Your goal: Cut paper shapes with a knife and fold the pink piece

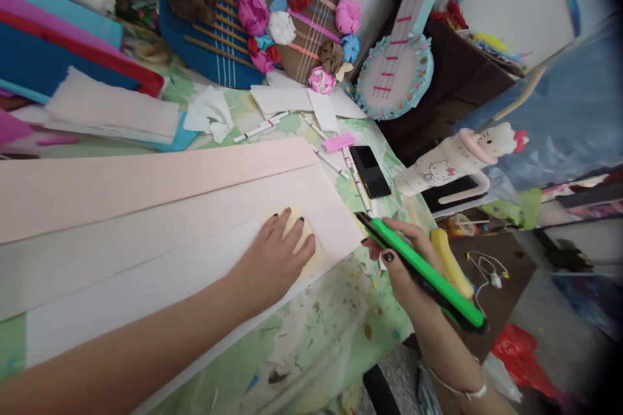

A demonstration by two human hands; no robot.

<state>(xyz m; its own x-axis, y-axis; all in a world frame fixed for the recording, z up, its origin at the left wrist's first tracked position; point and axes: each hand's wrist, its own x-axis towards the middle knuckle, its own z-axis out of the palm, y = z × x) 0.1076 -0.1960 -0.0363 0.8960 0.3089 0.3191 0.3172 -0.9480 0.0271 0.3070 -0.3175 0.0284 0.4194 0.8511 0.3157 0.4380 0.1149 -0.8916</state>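
My left hand (pixel 280 253) lies flat with fingers spread on a small pale yellow patch (pixel 315 258) atop large white and pale pink sheets (pixel 233 175). These long sheets overlap and reach off to the left. At their right corner, my right hand (pixel 409 266) is closed around a green utility knife (pixel 428 272) with a dark, narrow tip. That tip points up and left, close to the sheets' corner; whether it touches them I cannot tell.
A black phone (pixel 370 172), several thin markers (pixel 265 126) and a pink strip (pixel 339 142) lie beyond the sheets. A Hello Kitty tumbler (pixel 442 162) stands at right. Decorated craft instruments (pixel 396 71) lean at the back. A yellow curved object (pixel 450 262) is beside my right hand.
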